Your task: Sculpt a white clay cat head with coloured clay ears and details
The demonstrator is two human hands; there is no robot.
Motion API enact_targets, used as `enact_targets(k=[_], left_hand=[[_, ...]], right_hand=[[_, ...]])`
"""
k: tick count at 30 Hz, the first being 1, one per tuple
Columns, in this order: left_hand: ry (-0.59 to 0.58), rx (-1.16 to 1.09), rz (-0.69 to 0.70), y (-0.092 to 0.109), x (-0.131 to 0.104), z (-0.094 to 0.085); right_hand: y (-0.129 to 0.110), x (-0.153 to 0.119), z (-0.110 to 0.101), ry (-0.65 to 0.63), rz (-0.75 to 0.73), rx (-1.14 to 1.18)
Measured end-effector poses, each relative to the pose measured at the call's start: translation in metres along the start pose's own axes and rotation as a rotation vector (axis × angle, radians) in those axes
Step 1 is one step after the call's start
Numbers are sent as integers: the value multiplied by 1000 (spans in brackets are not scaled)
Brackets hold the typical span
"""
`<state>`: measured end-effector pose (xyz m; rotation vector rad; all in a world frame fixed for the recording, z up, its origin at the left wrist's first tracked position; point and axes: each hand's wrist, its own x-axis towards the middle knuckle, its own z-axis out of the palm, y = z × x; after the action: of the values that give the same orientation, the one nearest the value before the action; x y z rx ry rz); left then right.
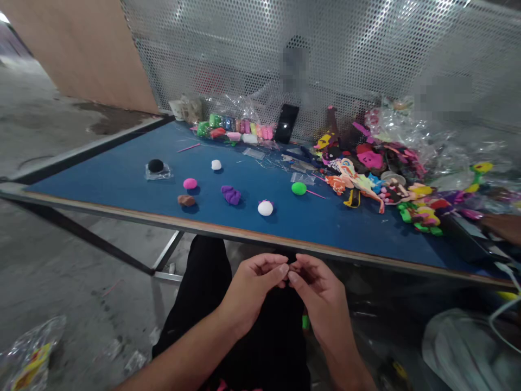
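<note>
"How do the hands stand?"

"Left hand (250, 287): fingers curled, thumb against the fingertips. Right hand (323, 288): curled likewise. The 2 sets of fingertips come together over the lap, short of the blue table (122, 190). I can't tell whether anything small is pinched between them."

"And the nearest thing?"

"1 white ball (265, 208), purple bits (260, 202) at its top, on the table just beyond the near edge. It lies ahead of the fingertips and slightly left, so the left hand looks nearer. Nearly round; no clear long axis."

"Count the others, left to right."

"1 black lump (155, 165) on 1 clear wrapper (165, 174); 1 brown lump (186, 201); 1 pink stick (188, 147) farther back; 1 pink lump (190, 184); 1 small white lump (216, 164); 1 purple lump (231, 195), longer than wide, slanting away to the left. Past the ball, 1 green lump (298, 188) with 1 more pink stick (316, 194) beside it."

"And the far right?"

"1 heap of coloured figures (370, 158), too tangled to count."
</note>
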<state>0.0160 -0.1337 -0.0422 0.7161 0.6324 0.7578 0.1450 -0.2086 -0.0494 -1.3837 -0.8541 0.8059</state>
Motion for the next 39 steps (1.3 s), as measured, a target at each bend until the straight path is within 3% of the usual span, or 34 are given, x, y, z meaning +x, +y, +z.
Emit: enact_targets(k=[8, 13, 21, 39], left_hand=[[-65, 294, 69, 8, -2, -8], [-154, 417, 86, 14, 3, -12], [-197, 506, 98, 14, 3, -11], [-197, 366, 61, 8, 4, -13]], right_hand=[[6, 2, -5, 52, 4, 9], [3, 1, -6, 4, 24, 27], [-3, -1, -6, -68, 14, 29], [-21, -5, -4, -26, -19, -133]])
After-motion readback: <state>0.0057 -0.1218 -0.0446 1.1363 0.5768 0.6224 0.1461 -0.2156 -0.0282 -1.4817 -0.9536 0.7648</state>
